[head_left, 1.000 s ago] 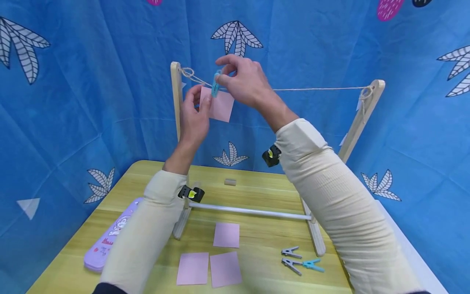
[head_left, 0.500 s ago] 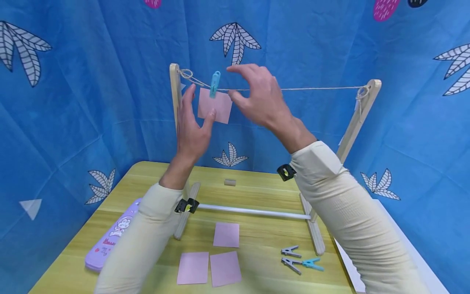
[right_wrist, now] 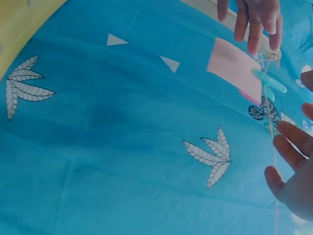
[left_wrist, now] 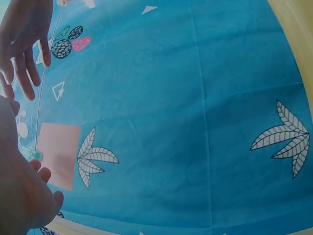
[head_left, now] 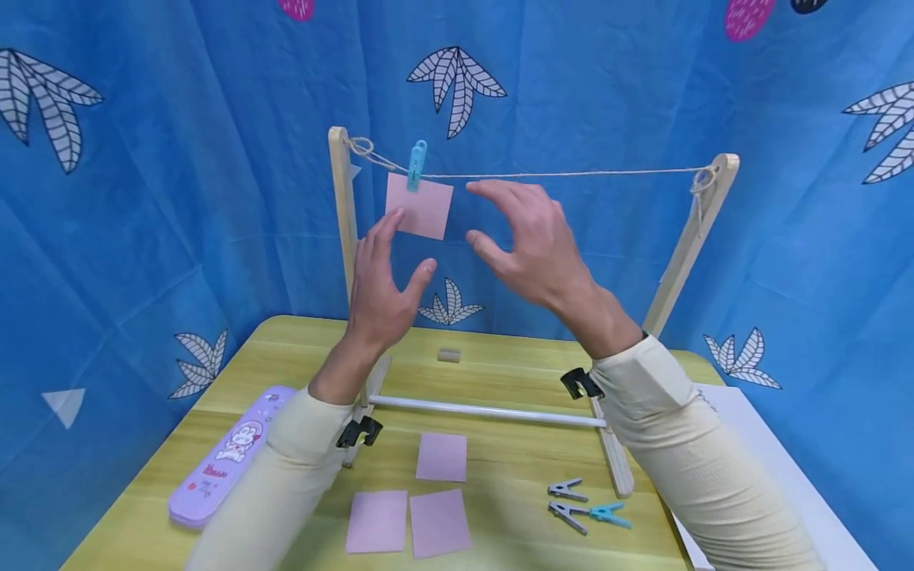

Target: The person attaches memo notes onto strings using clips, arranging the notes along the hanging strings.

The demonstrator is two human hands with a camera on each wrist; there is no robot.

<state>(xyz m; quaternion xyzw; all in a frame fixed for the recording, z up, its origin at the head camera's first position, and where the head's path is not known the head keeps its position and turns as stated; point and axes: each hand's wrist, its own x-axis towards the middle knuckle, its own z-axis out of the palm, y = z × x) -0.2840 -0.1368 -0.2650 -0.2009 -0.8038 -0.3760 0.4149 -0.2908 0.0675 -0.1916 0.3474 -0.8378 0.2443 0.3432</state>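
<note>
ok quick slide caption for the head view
Both open hands, left hand and right hand, beside a pink note hung by a blue clothespin.

Note (head_left: 420, 207) under clip (head_left: 416, 164) (on string (head_left: 564, 172))

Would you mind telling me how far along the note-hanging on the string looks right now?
Done: one pink note hangs from the string, pinned by a blue clothespin. In hand: nothing; the left hand and right hand are open, clear of the note. Left: three pink notes and three clothespins lie on the table.
</note>
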